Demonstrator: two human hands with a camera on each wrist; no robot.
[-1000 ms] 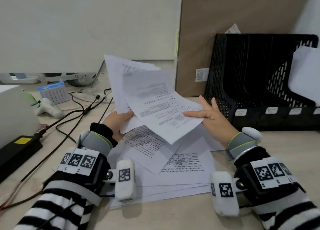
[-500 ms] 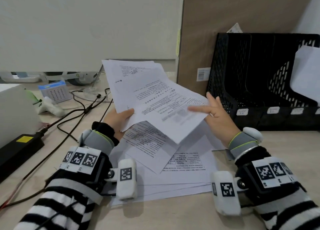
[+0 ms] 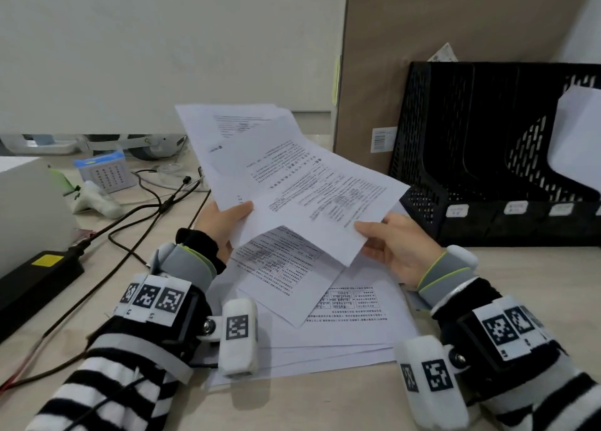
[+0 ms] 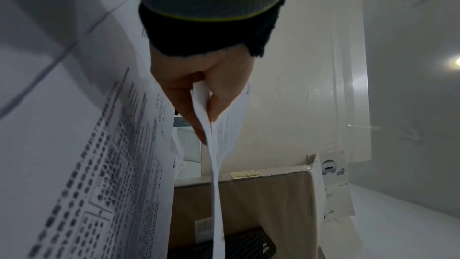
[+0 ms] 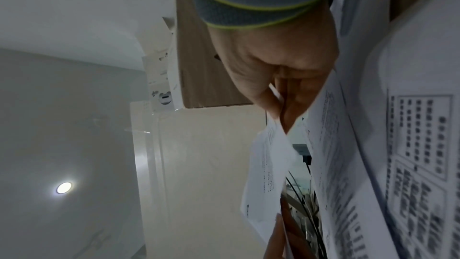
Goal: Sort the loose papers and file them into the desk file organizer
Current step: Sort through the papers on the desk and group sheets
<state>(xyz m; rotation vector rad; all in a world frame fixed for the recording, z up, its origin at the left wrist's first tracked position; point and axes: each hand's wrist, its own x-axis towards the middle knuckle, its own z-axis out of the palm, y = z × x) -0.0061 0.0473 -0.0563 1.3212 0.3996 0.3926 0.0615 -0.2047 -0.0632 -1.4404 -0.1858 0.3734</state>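
Observation:
Several printed white sheets [image 3: 279, 157] are raised above the desk in a loose fan. My left hand [image 3: 224, 222] pinches their left edge between thumb and fingers; the left wrist view shows the sheets' edge [image 4: 211, 145] clamped in that hand [image 4: 199, 94]. My right hand [image 3: 390, 239] pinches the lower right corner of the top sheet [image 3: 325, 203], seen in the right wrist view as thumb and fingers [image 5: 281, 101] closed on paper [image 5: 271, 157]. More printed papers [image 3: 325, 317] lie stacked on the desk beneath. The black mesh file organizer [image 3: 481, 157] stands at the right rear.
A white sheet [image 3: 579, 138] leans in the organizer's right slot. Black cables [image 3: 140, 222] and a black power brick [image 3: 35, 271] lie at left, beside a white box [image 3: 29, 209]. A brown board [image 3: 422, 57] stands behind the organizer. Bare desk [image 3: 536, 284] shows at right.
The right hand went from pointing at the top sheet with straight fingers to pinching its lower right corner. The held sheets rose and spread a little.

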